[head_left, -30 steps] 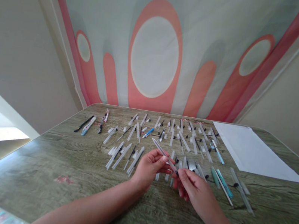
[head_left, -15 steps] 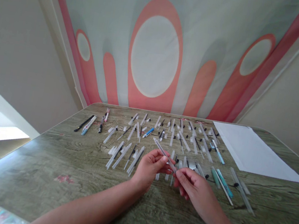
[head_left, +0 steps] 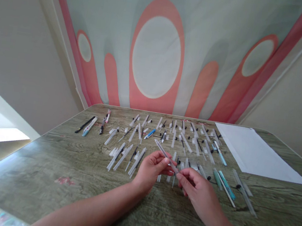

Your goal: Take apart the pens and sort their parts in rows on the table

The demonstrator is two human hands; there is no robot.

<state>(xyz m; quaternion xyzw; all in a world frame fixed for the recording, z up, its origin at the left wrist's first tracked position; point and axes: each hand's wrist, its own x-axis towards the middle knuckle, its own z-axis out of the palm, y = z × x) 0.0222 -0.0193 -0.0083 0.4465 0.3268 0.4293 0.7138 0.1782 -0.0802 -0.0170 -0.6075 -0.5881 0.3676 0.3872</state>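
Observation:
A translucent pen barrel is held tilted above the table, its pointed end up and to the left. My left hand is closed around its middle between thumb and fingers. At the lower end, the thumb and fingers of my right hand pinch the barrel. Whether a small part sits under those fingertips is hidden. Several clear barrels lie just left of my hands, with dark refills among them. More pen parts lie behind and partly under my hands.
Rows of loose pen parts cover the table's far half, with a blue pen among them. Finished-looking pens lie at the left. Teal pen parts are at the right, below a white paper sheet.
My right hand's fingers have shifted slightly up and left along the barrel's lower end and curled in closer. A dark tip seen there earlier no longer shows. My left hand stays almost still.

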